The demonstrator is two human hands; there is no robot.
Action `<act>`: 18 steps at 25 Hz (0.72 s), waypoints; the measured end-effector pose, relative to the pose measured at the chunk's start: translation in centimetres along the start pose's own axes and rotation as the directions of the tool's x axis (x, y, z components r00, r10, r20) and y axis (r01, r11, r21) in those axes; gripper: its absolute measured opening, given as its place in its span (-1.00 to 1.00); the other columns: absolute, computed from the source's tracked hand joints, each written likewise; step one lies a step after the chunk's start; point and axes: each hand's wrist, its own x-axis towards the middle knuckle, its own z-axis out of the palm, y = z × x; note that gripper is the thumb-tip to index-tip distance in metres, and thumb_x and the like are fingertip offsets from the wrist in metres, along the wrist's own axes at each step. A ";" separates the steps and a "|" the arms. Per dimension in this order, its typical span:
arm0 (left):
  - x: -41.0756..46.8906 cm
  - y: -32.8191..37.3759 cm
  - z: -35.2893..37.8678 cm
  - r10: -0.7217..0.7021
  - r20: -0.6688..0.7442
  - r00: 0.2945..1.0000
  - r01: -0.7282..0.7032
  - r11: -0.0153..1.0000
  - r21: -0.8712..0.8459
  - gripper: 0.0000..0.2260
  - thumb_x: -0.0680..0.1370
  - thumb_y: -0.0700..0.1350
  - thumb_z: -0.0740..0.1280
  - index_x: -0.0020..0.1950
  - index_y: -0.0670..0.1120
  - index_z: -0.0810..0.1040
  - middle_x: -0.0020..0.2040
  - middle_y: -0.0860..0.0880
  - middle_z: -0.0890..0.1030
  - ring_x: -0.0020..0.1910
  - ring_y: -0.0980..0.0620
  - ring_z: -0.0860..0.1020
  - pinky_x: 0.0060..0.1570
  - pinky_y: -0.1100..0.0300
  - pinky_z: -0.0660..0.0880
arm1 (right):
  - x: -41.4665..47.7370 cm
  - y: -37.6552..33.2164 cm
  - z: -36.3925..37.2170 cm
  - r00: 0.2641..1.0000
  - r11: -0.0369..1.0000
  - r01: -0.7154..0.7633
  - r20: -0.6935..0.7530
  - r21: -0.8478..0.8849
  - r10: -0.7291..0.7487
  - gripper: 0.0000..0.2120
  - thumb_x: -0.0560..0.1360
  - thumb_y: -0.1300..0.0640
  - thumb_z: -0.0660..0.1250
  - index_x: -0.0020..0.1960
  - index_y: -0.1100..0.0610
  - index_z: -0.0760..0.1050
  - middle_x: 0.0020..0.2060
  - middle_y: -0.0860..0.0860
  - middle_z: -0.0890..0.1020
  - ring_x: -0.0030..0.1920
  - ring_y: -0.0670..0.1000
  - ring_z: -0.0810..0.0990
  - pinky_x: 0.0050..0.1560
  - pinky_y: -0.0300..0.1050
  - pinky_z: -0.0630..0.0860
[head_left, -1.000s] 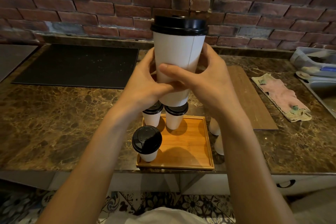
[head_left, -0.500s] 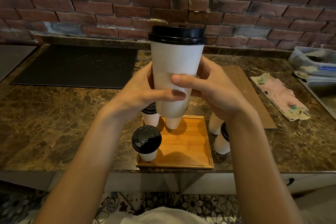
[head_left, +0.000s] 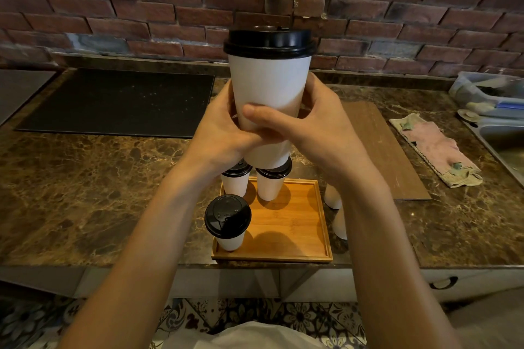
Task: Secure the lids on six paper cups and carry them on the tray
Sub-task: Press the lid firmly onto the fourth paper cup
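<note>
Both hands, left (head_left: pixel 224 133) and right (head_left: pixel 312 133), are wrapping their fingers (head_left: pixel 256 113) around the lidded paper cup (head_left: pixel 269 85), holding it upright above the wooden tray (head_left: pixel 295 224), probably to keep it steady. Three capped cups (head_left: pixel 228 221) are standing there; two more are waiting on the tabletop (head_left: pixel 85 193).

Kitchen: brown marble counter (head_left: pixel 85 193) against a brick wall (head_left: pixel 113 8), with a steel sink (head_left: pixel 499 147) (right edge), a black cooktop (head_left: pixel 119 102) and a dishcloth (head_left: pixel 433 147).
</note>
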 end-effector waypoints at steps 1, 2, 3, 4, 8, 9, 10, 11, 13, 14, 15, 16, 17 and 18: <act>0.0 0.0 0.3 0.009 -0.021 1.000 -0.009 1.000 -0.004 -0.35 0.31 -0.24 0.53 0.27 0.09 0.32 0.11 0.16 0.51 0.06 0.36 0.54 -0.12 0.46 0.51 | 0.0 0.1 0.3 0.999 1.000 0.004 -0.035 -0.013 -0.004 -0.31 0.30 -0.11 0.56 0.34 -0.01 0.37 0.11 -0.14 0.55 0.10 -0.15 0.56 0.05 -0.15 0.61; 0.0 -0.1 0.5 0.015 -0.044 0.999 -0.015 1.000 -0.014 -0.36 0.32 -0.27 0.52 0.27 0.09 0.32 0.11 0.15 0.51 0.05 0.36 0.54 -0.12 0.46 0.50 | -0.1 0.1 0.6 0.998 0.999 0.010 -0.068 -0.031 -0.012 -0.31 0.30 -0.13 0.55 0.34 -0.01 0.38 0.11 -0.14 0.55 0.09 -0.15 0.56 0.04 -0.15 0.61; 0.1 -0.1 0.8 0.017 -0.070 0.997 -0.019 1.000 -0.021 -0.36 0.33 -0.28 0.51 0.28 0.09 0.32 0.11 0.15 0.52 0.05 0.34 0.54 -0.12 0.46 0.50 | -0.2 0.2 0.9 0.995 0.998 0.017 -0.100 -0.053 -0.022 -0.30 0.29 -0.15 0.54 0.34 -0.01 0.38 0.11 -0.14 0.55 0.09 -0.15 0.55 0.05 -0.14 0.61; 0.0 -0.1 1.0 0.018 -0.093 0.996 -0.021 0.999 -0.027 -0.37 0.34 -0.28 0.51 0.28 0.08 0.32 0.11 0.16 0.52 0.04 0.33 0.54 -0.12 0.47 0.50 | -0.3 0.3 1.2 0.991 0.997 0.022 -0.131 -0.074 -0.031 -0.28 0.29 -0.17 0.54 0.36 0.00 0.38 0.12 -0.14 0.55 0.11 -0.15 0.54 0.06 -0.10 0.61; 0.0 -0.1 1.1 0.022 -0.107 0.994 -0.026 0.999 -0.034 -0.36 0.33 -0.26 0.51 0.28 0.10 0.31 0.09 0.18 0.51 0.01 0.39 0.53 -0.14 0.49 0.49 | -0.4 0.3 1.3 0.983 0.996 0.057 -0.172 -0.073 -0.069 -0.23 0.28 -0.15 0.55 0.40 0.00 0.35 0.19 -0.12 0.55 0.18 -0.13 0.53 0.11 -0.04 0.59; 0.1 0.0 0.8 0.025 -0.087 0.996 -0.027 0.999 -0.024 -0.35 0.33 -0.25 0.52 0.27 0.12 0.31 0.10 0.18 0.51 0.02 0.41 0.53 -0.15 0.50 0.48 | -0.3 0.2 1.0 0.983 0.996 0.068 -0.166 -0.059 -0.076 -0.22 0.28 -0.13 0.56 0.41 0.01 0.35 0.20 -0.11 0.55 0.18 -0.15 0.53 0.11 -0.05 0.59; 0.1 0.1 0.5 0.028 -0.059 0.998 -0.029 0.999 -0.017 -0.35 0.32 -0.23 0.53 0.26 0.15 0.31 0.11 0.18 0.51 0.03 0.42 0.52 -0.16 0.51 0.47 | -0.2 0.1 0.7 0.985 0.996 0.075 -0.152 -0.044 -0.081 -0.22 0.29 -0.12 0.56 0.41 0.01 0.35 0.21 -0.11 0.54 0.19 -0.15 0.52 0.12 -0.06 0.59; 0.2 0.2 0.2 0.027 -0.031 0.999 -0.027 1.000 -0.013 -0.36 0.31 -0.21 0.53 0.25 0.17 0.32 0.11 0.18 0.52 0.04 0.41 0.52 -0.17 0.52 0.47 | -0.1 0.0 0.3 0.988 0.996 0.082 -0.129 -0.033 -0.086 -0.22 0.29 -0.11 0.57 0.42 0.01 0.34 0.22 -0.11 0.54 0.21 -0.14 0.52 0.13 -0.06 0.59; 0.3 0.4 -0.4 0.013 0.016 1.000 -0.012 1.000 -0.013 -0.38 0.29 -0.19 0.55 0.20 0.20 0.34 0.10 0.19 0.53 0.04 0.39 0.53 -0.17 0.52 0.47 | 0.0 -0.2 -0.3 0.993 0.995 0.096 -0.071 -0.022 -0.097 -0.22 0.30 -0.11 0.56 0.43 0.00 0.34 0.24 -0.12 0.53 0.23 -0.14 0.51 0.16 -0.04 0.58; 0.3 0.5 -0.6 0.005 0.035 0.999 -0.005 1.000 -0.020 -0.37 0.27 -0.17 0.57 0.18 0.21 0.35 0.09 0.19 0.54 0.04 0.37 0.54 -0.16 0.51 0.48 | 0.0 -0.3 -0.5 0.994 0.995 0.101 -0.043 -0.016 -0.101 -0.22 0.30 -0.11 0.55 0.43 -0.01 0.34 0.24 -0.13 0.52 0.24 -0.14 0.51 0.16 -0.04 0.58; 0.3 0.6 -0.7 -0.001 0.054 0.999 0.002 1.000 -0.030 -0.36 0.22 -0.14 0.58 0.16 0.20 0.37 0.07 0.18 0.56 0.04 0.34 0.55 -0.15 0.48 0.49 | 0.0 -0.3 -0.8 0.994 0.995 0.104 -0.017 0.000 -0.104 -0.24 0.30 -0.10 0.54 0.42 -0.02 0.34 0.24 -0.13 0.53 0.23 -0.14 0.51 0.16 -0.05 0.59; 0.2 0.7 -0.7 -0.007 0.077 0.997 0.010 0.999 -0.047 -0.35 0.18 -0.10 0.59 0.16 0.18 0.39 0.04 0.17 0.58 0.05 0.29 0.57 -0.13 0.44 0.51 | 0.0 -0.4 -1.0 0.994 0.994 0.106 0.010 0.022 -0.106 -0.27 0.30 -0.09 0.54 0.41 -0.03 0.36 0.22 -0.14 0.54 0.22 -0.14 0.52 0.14 -0.07 0.60; 0.1 0.7 -0.8 -0.012 0.108 0.994 0.020 0.997 -0.071 -0.36 0.17 -0.07 0.57 0.18 0.15 0.40 0.03 0.17 0.60 0.06 0.23 0.58 -0.10 0.39 0.53 | 0.0 -0.4 -1.2 0.994 0.994 0.105 0.038 0.043 -0.107 -0.30 0.31 -0.08 0.53 0.39 -0.04 0.37 0.19 -0.15 0.56 0.20 -0.14 0.54 0.12 -0.09 0.60; 0.0 0.8 -0.9 -0.015 0.151 0.988 0.029 0.995 -0.097 -0.38 0.19 -0.04 0.55 0.20 0.12 0.41 0.02 0.17 0.61 0.08 0.17 0.58 -0.07 0.35 0.54 | 0.0 -0.3 -1.4 0.992 0.993 0.099 0.069 0.060 -0.103 -0.33 0.32 -0.07 0.52 0.37 -0.05 0.39 0.17 -0.15 0.57 0.19 -0.14 0.55 0.11 -0.12 0.61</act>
